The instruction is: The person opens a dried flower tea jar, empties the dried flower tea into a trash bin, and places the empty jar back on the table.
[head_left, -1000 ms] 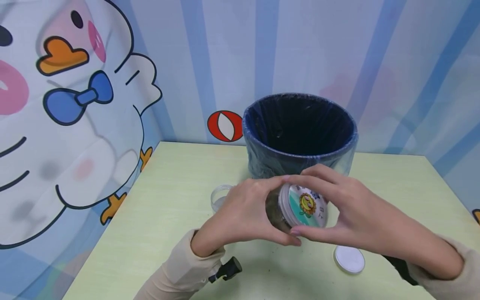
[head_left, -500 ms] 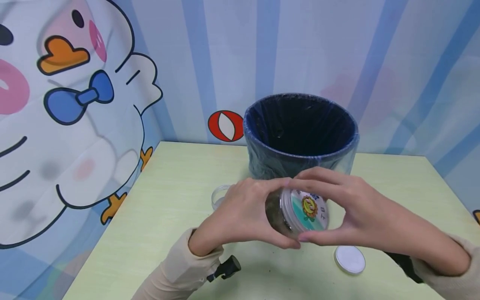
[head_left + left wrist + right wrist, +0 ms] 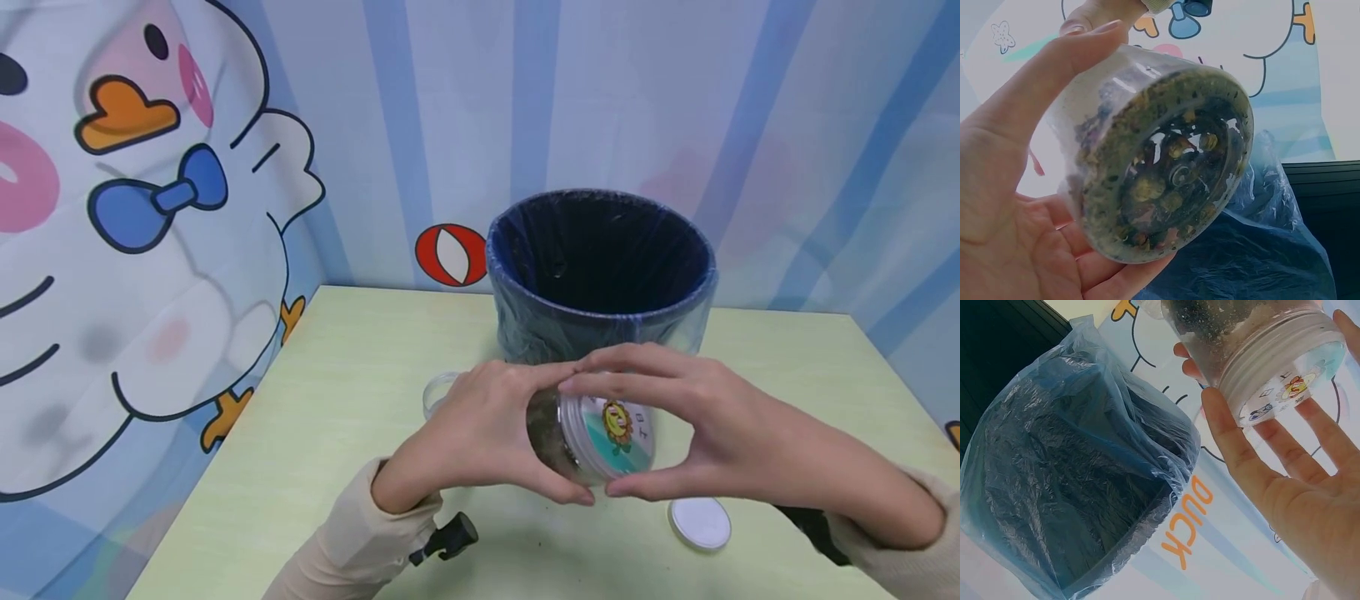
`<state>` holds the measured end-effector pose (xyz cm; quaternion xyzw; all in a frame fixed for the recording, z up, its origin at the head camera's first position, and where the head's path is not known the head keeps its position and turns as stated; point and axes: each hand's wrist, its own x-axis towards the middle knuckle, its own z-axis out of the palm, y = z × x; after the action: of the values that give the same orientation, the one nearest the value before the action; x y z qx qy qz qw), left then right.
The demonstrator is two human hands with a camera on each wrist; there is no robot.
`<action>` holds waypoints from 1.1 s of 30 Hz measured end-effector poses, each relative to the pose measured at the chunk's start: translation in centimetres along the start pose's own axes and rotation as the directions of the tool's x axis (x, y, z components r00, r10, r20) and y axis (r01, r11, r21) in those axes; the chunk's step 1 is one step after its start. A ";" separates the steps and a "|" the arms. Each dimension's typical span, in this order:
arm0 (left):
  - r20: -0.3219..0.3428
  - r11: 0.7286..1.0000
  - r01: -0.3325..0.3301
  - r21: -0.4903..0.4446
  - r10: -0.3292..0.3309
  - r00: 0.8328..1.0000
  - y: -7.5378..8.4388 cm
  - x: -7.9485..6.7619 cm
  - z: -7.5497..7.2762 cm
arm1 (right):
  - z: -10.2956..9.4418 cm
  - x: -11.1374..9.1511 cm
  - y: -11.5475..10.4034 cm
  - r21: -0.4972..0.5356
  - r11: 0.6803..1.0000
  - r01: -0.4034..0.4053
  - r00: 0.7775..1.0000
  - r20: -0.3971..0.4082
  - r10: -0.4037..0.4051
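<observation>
The left hand holds the jar around its body, and the right hand pinches the lid. So the jar is tilted between both hands; beyond them stands the bin. Only the left wrist view shows the jar's bottom, with brownish pieces inside; only the right wrist view shows the word DUCK.

Reads DUCK in orange on the backdrop beside the right hand; bears characters too small to read on the lid in its grasp.
</observation>
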<state>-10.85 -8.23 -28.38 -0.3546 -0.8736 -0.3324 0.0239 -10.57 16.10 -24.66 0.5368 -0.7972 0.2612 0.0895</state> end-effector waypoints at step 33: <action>-0.014 0.999 0.022 0.048 -0.022 1.000 0.5 -0.1 0.2 | 1.3 -0.3 -1.6 -0.034 0.962 -0.270 0.958 -0.111 0.265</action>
<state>-10.45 -7.89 -28.29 -0.3421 -0.8850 -0.3141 0.0346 -8.87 15.23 -25.37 0.4072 -0.8627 0.2794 0.1085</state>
